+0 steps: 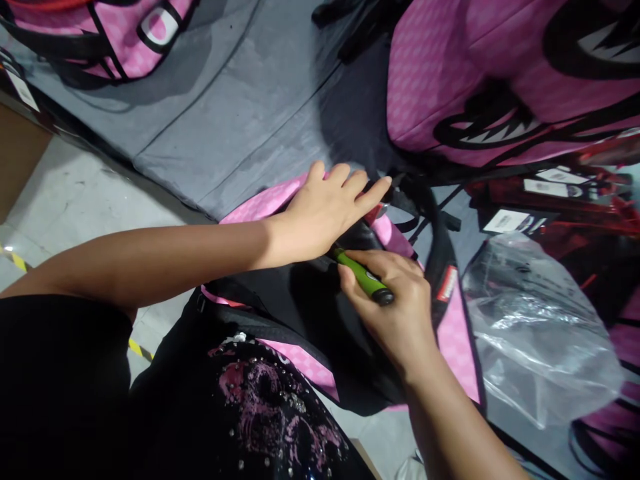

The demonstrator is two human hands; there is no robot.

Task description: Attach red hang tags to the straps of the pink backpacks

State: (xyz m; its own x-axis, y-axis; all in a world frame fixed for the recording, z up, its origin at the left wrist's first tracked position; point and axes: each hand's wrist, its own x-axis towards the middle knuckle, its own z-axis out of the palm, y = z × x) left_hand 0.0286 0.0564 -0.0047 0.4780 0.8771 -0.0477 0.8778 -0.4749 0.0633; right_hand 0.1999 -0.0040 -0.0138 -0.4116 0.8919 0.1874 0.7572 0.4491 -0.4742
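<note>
A pink and black backpack [320, 313] lies in front of me on the grey surface, its black panel facing up. My left hand [325, 210] rests palm down on the backpack's upper part, fingers spread. In my right hand [395, 300] is a slim green-handled tool [360, 273] with a black end cap. Its front end points at the black fabric just below my left palm; the tip is hidden. A black strap [433, 223] with a red label curves up beside my right hand.
Another pink backpack [450, 80] stands at the upper right, and a pink bag [135, 33] sits at the upper left. A clear plastic bag [540, 333] lies on the right, below red-black packages with white tags [507, 220]. The grey surface's edge [135, 167] runs along the left.
</note>
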